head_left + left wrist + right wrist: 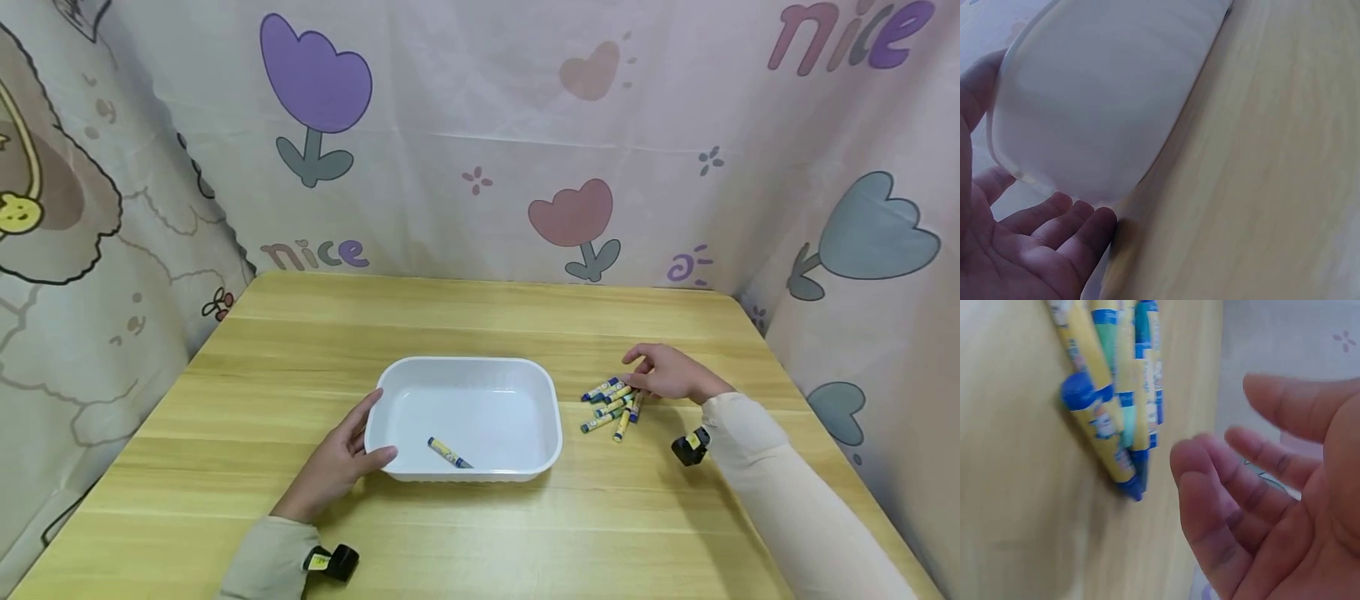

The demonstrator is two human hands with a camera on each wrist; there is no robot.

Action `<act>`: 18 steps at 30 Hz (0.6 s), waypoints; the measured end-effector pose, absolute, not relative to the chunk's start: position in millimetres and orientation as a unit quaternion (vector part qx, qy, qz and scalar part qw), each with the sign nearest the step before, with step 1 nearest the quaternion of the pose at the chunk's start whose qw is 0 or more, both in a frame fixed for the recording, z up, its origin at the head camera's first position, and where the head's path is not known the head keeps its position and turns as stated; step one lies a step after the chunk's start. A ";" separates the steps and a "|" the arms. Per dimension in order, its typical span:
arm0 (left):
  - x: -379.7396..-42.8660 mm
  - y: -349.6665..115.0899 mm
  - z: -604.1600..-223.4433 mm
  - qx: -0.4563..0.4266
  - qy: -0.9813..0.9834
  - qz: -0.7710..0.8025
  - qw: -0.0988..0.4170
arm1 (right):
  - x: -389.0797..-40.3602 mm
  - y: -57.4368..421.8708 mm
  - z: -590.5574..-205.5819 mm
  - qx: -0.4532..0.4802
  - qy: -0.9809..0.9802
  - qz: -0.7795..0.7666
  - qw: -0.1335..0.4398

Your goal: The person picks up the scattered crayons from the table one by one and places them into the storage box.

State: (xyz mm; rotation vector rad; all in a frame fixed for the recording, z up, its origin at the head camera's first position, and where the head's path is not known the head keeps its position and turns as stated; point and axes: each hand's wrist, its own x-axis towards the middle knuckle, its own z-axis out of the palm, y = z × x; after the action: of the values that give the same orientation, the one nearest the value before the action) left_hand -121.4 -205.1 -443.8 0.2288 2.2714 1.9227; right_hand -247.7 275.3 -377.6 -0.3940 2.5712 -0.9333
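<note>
A white plastic tray (465, 417) stands on the table, with one yellow-wrapped crayon (447, 451) lying near its front wall. My left hand (339, 454) grips the tray's left end, thumb over the rim and fingers along the outside; the left wrist view shows the tray's outer wall (1097, 94) between thumb and fingertips. To the right lies a loose pile of crayons (611, 402), yellow-wrapped with blue or green ends. My right hand (670, 372) hovers at the pile's right edge, fingers loosely bent. In the right wrist view its palm holds nothing, beside a blue-ended crayon (1102, 434).
The wooden table (480, 533) runs back to a patterned curtain (450, 100), and more curtain hangs at both sides. A small black camera is strapped to each sleeve, one at the left wrist (333, 562) and one at the right (690, 447).
</note>
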 end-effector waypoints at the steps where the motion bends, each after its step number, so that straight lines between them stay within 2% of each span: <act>1: -121.6 -205.1 -443.7 0.077 0.758 0.643 0.079 | -246.1 276.5 -379.0 -0.127 0.916 -0.332 0.187; 9: -121.1 -204.5 -443.4 0.070 0.759 0.642 0.083 | -235.2 290.1 -390.1 -0.075 0.906 -0.360 0.207; 18: -120.9 -204.9 -443.2 0.071 0.756 0.646 0.083 | -233.5 296.6 -403.2 -0.031 0.916 -0.346 0.202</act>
State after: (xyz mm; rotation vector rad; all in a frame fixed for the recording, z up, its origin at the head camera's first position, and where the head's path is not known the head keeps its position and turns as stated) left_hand -120.9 -204.9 -443.2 0.2122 2.2559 1.9288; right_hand -233.5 296.6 -403.2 -0.0871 2.5577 -0.9661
